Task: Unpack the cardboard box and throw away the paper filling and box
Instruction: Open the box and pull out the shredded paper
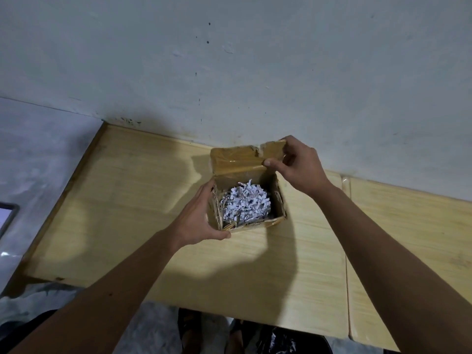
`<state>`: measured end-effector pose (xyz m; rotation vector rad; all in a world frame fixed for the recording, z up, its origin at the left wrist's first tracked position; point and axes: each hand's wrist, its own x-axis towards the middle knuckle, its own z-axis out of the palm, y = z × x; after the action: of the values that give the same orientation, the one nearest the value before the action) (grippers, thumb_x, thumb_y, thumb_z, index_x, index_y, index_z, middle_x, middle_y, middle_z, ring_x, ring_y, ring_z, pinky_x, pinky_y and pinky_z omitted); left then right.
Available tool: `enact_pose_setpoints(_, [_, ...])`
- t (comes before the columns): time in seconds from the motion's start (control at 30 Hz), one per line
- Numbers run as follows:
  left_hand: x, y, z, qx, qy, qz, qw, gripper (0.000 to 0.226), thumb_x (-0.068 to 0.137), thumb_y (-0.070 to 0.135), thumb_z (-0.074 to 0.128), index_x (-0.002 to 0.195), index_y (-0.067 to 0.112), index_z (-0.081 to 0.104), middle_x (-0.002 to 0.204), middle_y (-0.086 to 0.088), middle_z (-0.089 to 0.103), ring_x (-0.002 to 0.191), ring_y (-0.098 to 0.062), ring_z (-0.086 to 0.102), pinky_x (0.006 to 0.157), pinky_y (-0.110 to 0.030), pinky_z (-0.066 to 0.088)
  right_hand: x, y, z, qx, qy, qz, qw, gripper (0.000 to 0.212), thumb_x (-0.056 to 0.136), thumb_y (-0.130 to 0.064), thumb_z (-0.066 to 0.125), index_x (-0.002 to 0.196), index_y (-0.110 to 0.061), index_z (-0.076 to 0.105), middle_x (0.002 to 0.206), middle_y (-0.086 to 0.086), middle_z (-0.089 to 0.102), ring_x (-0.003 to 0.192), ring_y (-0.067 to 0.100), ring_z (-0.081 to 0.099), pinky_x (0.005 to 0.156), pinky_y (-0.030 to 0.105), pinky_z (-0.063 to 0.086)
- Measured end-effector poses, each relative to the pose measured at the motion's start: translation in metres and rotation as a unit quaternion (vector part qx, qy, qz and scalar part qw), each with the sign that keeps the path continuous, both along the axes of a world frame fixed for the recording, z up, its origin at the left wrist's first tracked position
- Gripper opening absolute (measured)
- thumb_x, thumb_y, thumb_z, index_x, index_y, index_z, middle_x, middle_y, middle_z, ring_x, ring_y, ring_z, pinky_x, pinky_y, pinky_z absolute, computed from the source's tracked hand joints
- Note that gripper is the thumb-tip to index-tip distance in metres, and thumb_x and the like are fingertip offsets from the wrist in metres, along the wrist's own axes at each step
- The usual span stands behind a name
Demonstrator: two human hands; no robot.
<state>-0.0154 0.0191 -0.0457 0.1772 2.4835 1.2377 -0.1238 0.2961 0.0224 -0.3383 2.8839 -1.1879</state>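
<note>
One small cardboard box [251,221] stands on the wooden table [143,190], close to the wall [229,60]. Its surface is worn and taped, and its lid [237,159] is raised upright at the far side. Shredded white paper [245,203] fills the inside. The left hand [201,218] grips the box's left wall, thumb at the near corner. The right hand [296,164] pinches the lid's right edge between thumb and fingers. A second table [408,238] adjoins on the right. One tablet-like device [6,217] shows partly at the left edge.
</note>
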Motion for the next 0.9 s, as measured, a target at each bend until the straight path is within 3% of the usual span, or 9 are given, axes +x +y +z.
enact_pose_setpoints(0.07, [0.0, -0.001, 0.0, 0.004, -0.004, -0.005, 1.0, 0.151, 0.05, 0.061, 0.095, 0.163, 0.035, -0.001, 0.169, 0.017, 0.013, 0.154, -0.007, 0.026, 0.125, -0.041, 0.031, -0.006, -0.001, -0.006, -0.013, -0.022, -0.012, 1.0, 0.038, 0.081, -0.037, 0.085, 0.093, -0.013, 0.057, 0.074, 0.003, 0.065, 0.062, 0.016, 0.059, 0.059, 0.024, 0.046])
enact_pose_setpoints(0.17, [0.0, -0.002, -0.002, -0.005, -0.001, -0.011, 1.0, 0.15, 0.053, 0.058, 0.096, 0.164, 0.033, -0.003, 0.17, 0.019, 0.008, 0.154, -0.003, 0.022, 0.126, -0.035, 0.027, -0.012, -0.004, -0.013, -0.033, -0.032, -0.023, 0.999, 0.031, 0.082, -0.035, 0.084, 0.091, -0.021, 0.057, 0.075, -0.007, 0.061, 0.055, 0.01, 0.052, 0.057, 0.022, 0.043])
enact_pose_setpoints(0.27, [0.0, -0.003, -0.003, -0.02, 0.007, -0.018, 1.0, 0.149, 0.056, 0.059, 0.094, 0.164, 0.033, -0.005, 0.171, 0.018, 0.004, 0.153, 0.001, 0.015, 0.126, -0.029, 0.022, -0.017, -0.005, -0.021, -0.033, -0.023, -0.044, 0.998, 0.035, 0.083, -0.038, 0.083, 0.106, -0.02, 0.064, 0.081, -0.007, 0.066, 0.06, 0.007, 0.056, 0.062, 0.017, 0.045])
enact_pose_setpoints(0.37, [0.001, -0.004, -0.004, -0.022, 0.018, -0.029, 0.999, 0.146, 0.058, 0.06, 0.092, 0.162, 0.039, -0.008, 0.171, 0.019, 0.003, 0.155, -0.001, 0.015, 0.126, -0.032, 0.024, -0.02, -0.005, -0.029, -0.012, -0.016, -0.06, 0.998, 0.046, 0.084, -0.041, 0.081, 0.12, -0.018, 0.066, 0.084, -0.006, 0.067, 0.067, 0.003, 0.06, 0.064, 0.01, 0.045])
enact_pose_setpoints(0.57, [-0.013, -0.007, 0.005, -0.054, 0.035, -0.079, 0.995, 0.147, 0.056, 0.058, 0.094, 0.162, 0.042, -0.008, 0.169, 0.023, 0.001, 0.146, 0.003, 0.021, 0.116, -0.023, 0.029, -0.023, 0.004, -0.046, -0.006, -0.024, -0.083, 0.996, 0.05, 0.085, -0.044, 0.079, 0.124, -0.016, 0.067, 0.087, -0.003, 0.067, 0.07, 0.004, 0.062, 0.066, 0.007, 0.046])
enact_pose_setpoints(0.7, [-0.023, -0.008, 0.006, -0.062, 0.029, -0.1, 0.993, 0.149, 0.054, 0.054, 0.096, 0.163, 0.037, -0.004, 0.168, 0.019, 0.006, 0.145, -0.001, 0.026, 0.113, -0.021, 0.028, -0.02, 0.01, -0.047, -0.006, -0.035, -0.103, 0.994, 0.058, 0.081, -0.05, 0.081, 0.127, -0.02, 0.064, 0.093, -0.004, 0.069, 0.073, 0.008, 0.066, 0.074, 0.026, 0.055])
enact_pose_setpoints(0.8, [-0.027, -0.01, 0.006, -0.064, 0.029, -0.109, 0.992, 0.149, 0.053, 0.054, 0.097, 0.163, 0.036, -0.002, 0.168, 0.018, 0.009, 0.149, -0.006, 0.028, 0.114, -0.022, 0.028, -0.009, 0.01, -0.039, -0.023, 0.019, -0.101, 0.994, 0.063, 0.077, -0.048, 0.085, 0.13, -0.024, 0.059, 0.11, -0.002, 0.063, 0.081, 0.013, 0.062, 0.074, 0.022, 0.052])
enact_pose_setpoints(0.9, [-0.03, -0.011, 0.007, -0.067, 0.031, -0.117, 0.99, 0.149, 0.05, 0.056, 0.097, 0.163, 0.037, 0.001, 0.167, 0.017, 0.012, 0.149, -0.009, 0.03, 0.113, -0.022, 0.029, 0.015, 0.001, -0.023, -0.042, 0.078, -0.017, 0.996, 0.052, 0.077, -0.038, 0.088, 0.122, -0.024, 0.065, 0.111, -0.004, 0.06, 0.085, 0.011, 0.058, 0.073, 0.017, 0.047])
